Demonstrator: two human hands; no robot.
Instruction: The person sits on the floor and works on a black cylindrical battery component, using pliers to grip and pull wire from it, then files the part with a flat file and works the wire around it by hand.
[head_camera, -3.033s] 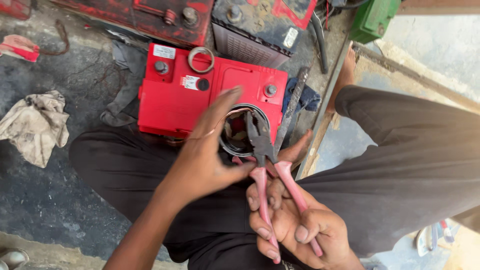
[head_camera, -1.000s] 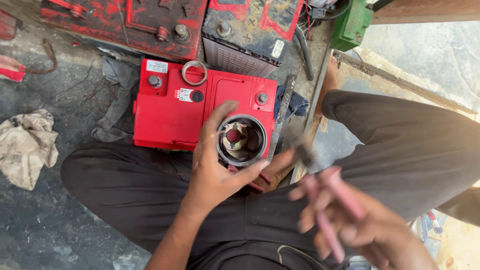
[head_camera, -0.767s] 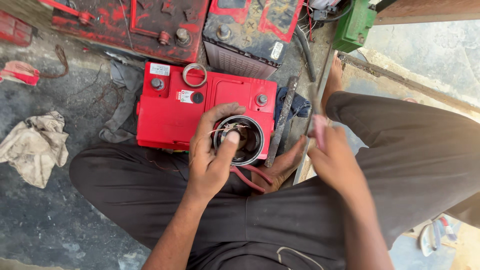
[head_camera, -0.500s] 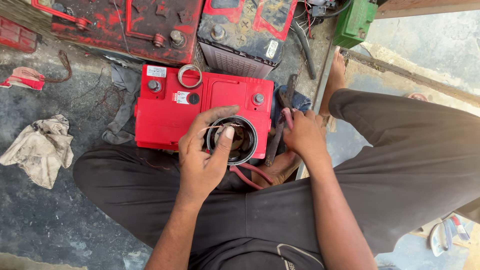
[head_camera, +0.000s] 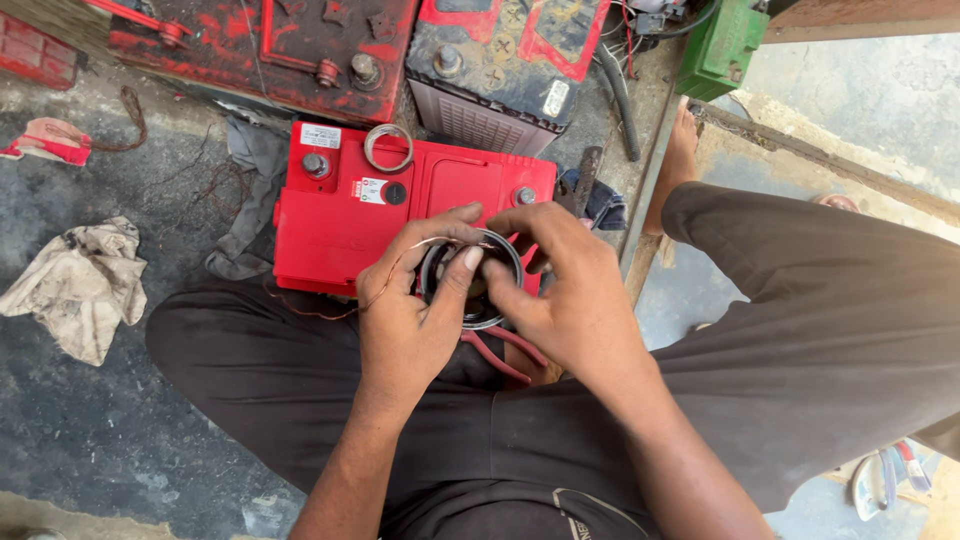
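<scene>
While the person sits with crossed legs, both hands meet at the centre of the frame on a round metal ring part (head_camera: 472, 285), which is held above the near edge of the red battery (head_camera: 340, 225). The left hand (head_camera: 410, 320) cups the ring from the lower left, with its thumb pressed across the opening and its fingers curled on the upper rim. The right hand (head_camera: 570, 295) closes on it from the right, fingertips pinching the upper right rim. So the ring lies between the two hands, and its opening faces up toward the camera; both hands are equally near, touching it. A thin copper wire (head_camera: 400, 262) runs from the ring to the left, over the left hand, and down toward the knee.

Below the ring, the pink handles of the pliers (head_camera: 500, 350) lie on the lap, mostly hidden under the hands. The inside of the ring is covered by the thumb, so what sits there cannot be told. A smaller loose ring (head_camera: 388, 148) rests on the battery top, in the upper middle. A dirty rag (head_camera: 85, 285) lies at the left edge.
</scene>
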